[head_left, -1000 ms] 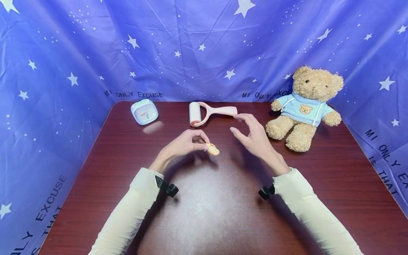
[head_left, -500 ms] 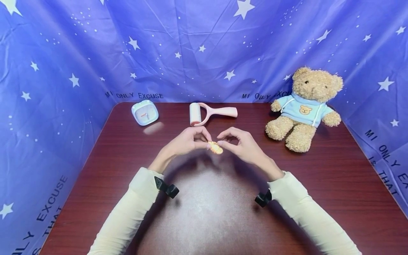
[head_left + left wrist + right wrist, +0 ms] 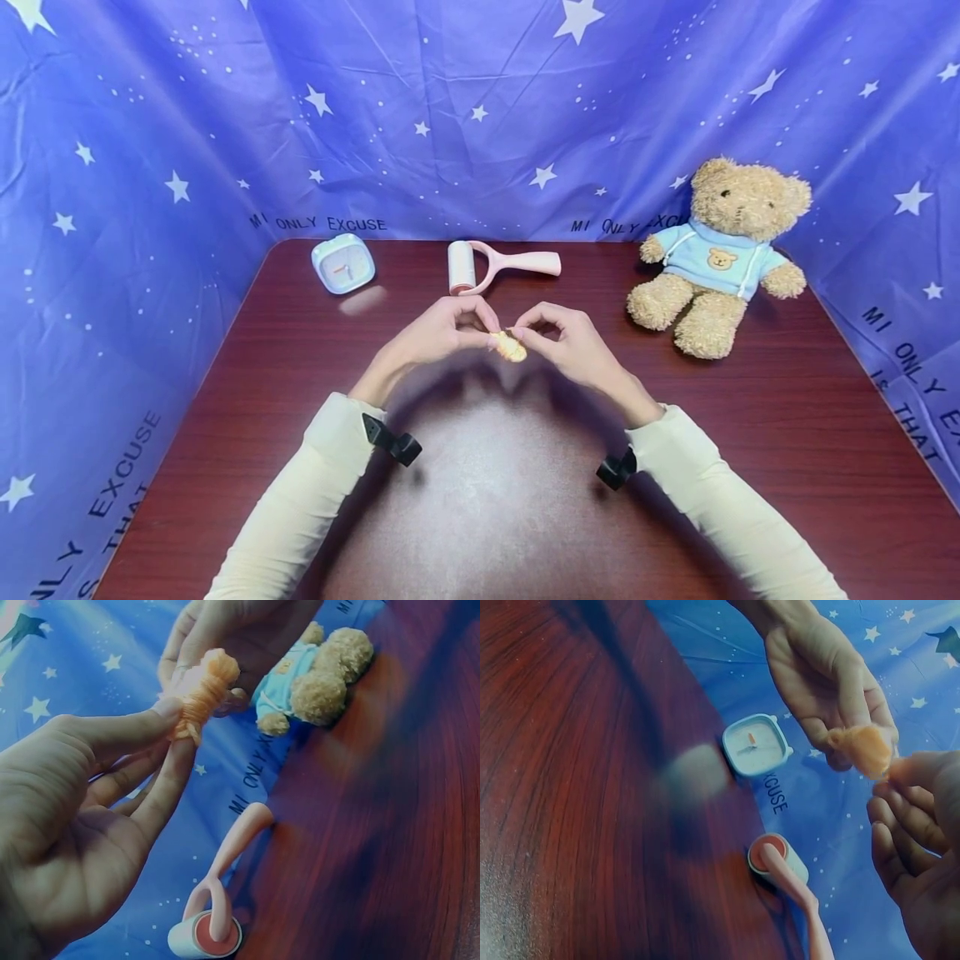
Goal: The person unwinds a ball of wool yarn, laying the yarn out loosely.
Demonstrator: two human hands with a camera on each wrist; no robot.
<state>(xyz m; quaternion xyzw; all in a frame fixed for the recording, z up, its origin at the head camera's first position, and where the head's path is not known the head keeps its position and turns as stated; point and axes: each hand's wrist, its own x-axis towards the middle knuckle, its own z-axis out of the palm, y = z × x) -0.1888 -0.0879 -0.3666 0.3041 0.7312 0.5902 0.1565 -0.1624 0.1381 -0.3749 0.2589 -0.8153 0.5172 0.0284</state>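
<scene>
A small peach-orange bundle (image 3: 512, 347) is held up over the table between both hands. In the left wrist view the bundle (image 3: 204, 694) looks like wound strands, wrapped round its middle with a knobby end. My left hand (image 3: 431, 335) pinches one side of it between thumb and fingers. From the right, my right hand (image 3: 573, 343) meets it, thumb and forefinger pinching its edge; the right wrist view shows those fingertips at the end of the bundle (image 3: 864, 750). Its exact kind I cannot tell. Parts of it are hidden behind the fingers.
Behind the hands lies a pink-handled lint roller (image 3: 495, 265) with a white roll. A pale blue alarm clock (image 3: 343, 264) stands at the back left. At the back right sits a teddy bear (image 3: 716, 258) in a blue top. Starry blue cloth (image 3: 420, 83) surrounds the dark red table (image 3: 247, 433).
My right hand has come in leftward and down from near the lint roller's handle to the bundle and taken hold of its edge. My left hand keeps its pinch, and the bundle has turned slightly.
</scene>
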